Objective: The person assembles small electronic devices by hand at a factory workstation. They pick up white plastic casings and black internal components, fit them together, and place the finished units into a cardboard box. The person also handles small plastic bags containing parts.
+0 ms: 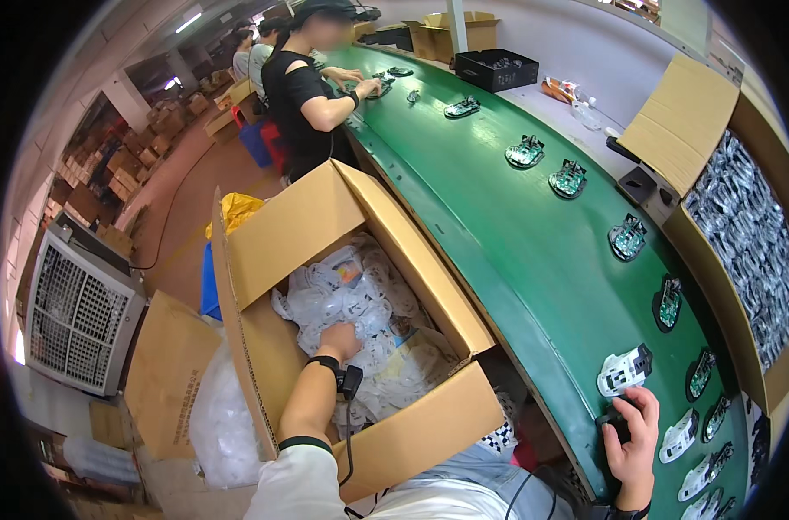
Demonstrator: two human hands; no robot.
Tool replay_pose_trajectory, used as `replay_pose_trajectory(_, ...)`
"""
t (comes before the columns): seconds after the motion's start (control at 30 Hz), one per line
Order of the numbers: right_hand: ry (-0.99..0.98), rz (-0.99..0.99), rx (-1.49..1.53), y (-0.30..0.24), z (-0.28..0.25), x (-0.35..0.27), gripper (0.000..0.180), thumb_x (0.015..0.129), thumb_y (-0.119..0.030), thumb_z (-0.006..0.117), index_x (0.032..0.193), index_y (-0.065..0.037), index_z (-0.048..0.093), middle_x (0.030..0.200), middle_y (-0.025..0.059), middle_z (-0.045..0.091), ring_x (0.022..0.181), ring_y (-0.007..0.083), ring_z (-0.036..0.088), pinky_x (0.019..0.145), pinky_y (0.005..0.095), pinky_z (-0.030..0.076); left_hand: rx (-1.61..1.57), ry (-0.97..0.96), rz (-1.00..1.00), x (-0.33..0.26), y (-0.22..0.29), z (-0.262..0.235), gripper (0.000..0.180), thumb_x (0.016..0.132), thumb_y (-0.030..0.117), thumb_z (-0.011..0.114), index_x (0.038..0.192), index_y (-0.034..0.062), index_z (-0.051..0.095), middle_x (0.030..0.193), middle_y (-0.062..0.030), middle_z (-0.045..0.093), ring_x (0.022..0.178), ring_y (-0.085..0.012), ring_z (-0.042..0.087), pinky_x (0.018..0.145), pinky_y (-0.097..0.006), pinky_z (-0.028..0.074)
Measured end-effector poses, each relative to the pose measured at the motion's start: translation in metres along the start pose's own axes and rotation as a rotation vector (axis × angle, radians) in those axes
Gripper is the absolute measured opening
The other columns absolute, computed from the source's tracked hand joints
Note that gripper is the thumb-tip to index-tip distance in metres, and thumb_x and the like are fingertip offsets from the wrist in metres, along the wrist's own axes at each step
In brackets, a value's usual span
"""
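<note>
My left hand (341, 341) reaches down into an open cardboard box (472, 403) on my left. Its fingers are curled closed among crumpled clear plastic bags (373, 299); what they grip, if anything, is hidden. At the near edge of the green conveyor belt (498, 251), my right hand (635, 438) has its thumb and fingers bent around a small dark piece (612, 422), mostly covered by the fingers. Just beyond the fingertips lies a white, partly assembled computer mouse (625, 370). Dark mouse bases with green circuit boards (627, 237) form a row along the belt.
Several white mouse shells (679, 436) lie right of my right hand. A tall carton (780, 364) of glossy wrapped parts stands beyond the belt. Farther along, a co-worker in black (303, 104) handles parts beside a black bin (496, 69). A grey louvred unit (82, 308) stands left.
</note>
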State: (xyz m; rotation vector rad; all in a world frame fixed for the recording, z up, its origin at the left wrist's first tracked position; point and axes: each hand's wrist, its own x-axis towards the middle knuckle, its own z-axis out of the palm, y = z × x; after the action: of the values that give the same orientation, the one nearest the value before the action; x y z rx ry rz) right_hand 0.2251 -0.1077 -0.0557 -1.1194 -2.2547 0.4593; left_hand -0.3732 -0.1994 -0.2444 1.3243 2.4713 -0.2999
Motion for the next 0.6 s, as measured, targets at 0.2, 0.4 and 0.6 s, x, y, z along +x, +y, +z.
replay_pose_trajectory(0.2, 0.019, 0.088, -0.085, -0.013, -0.007, 0.004, 0.054, 0.062, -0.019, 0.088, 0.110, -0.001, 0.069, 0.118, 0.0196, 0.058, 0.110, 0.0385, 0.057, 0.093, 0.0462, 0.049, -0.113, 0.017, -0.099, 0.014, 0.012, -0.036, 0.049, 0.084, 0.039, 0.067, 0.117, 0.0035, 0.074, 0.117, -0.0227, 0.073, 0.110, -0.0382, 0.070, 0.097, -0.047, 0.055)
replay_pose_trajectory(0.4, 0.051, 0.082, -0.147, -0.020, -0.004, 0.004, 0.055, 0.060, -0.025, 0.091, 0.107, -0.004, 0.071, 0.112, 0.0150, 0.062, 0.104, 0.0367, 0.059, 0.089, 0.0456, 0.050, -0.426, 0.086, 0.006, 0.021, 0.031, -0.132, 0.041, 0.081, 0.034, 0.066, 0.092, -0.0052, 0.073, 0.090, -0.0196, 0.073, 0.082, -0.0280, 0.070, 0.073, -0.041, 0.054)
replay_pose_trajectory(0.6, 0.071, 0.019, -0.116, -0.015, -0.012, 0.004, 0.048, 0.066, -0.029, 0.090, 0.106, -0.007, 0.073, 0.114, 0.0124, 0.068, 0.102, 0.0344, 0.065, 0.087, 0.0433, 0.055, -0.949, -0.025, 0.481, -0.042, 0.079, -0.250, 0.016, 0.091, 0.016, 0.061, 0.080, 0.0043, 0.062, 0.071, 0.0045, 0.056, 0.063, -0.0066, 0.049, 0.056, -0.026, 0.041)
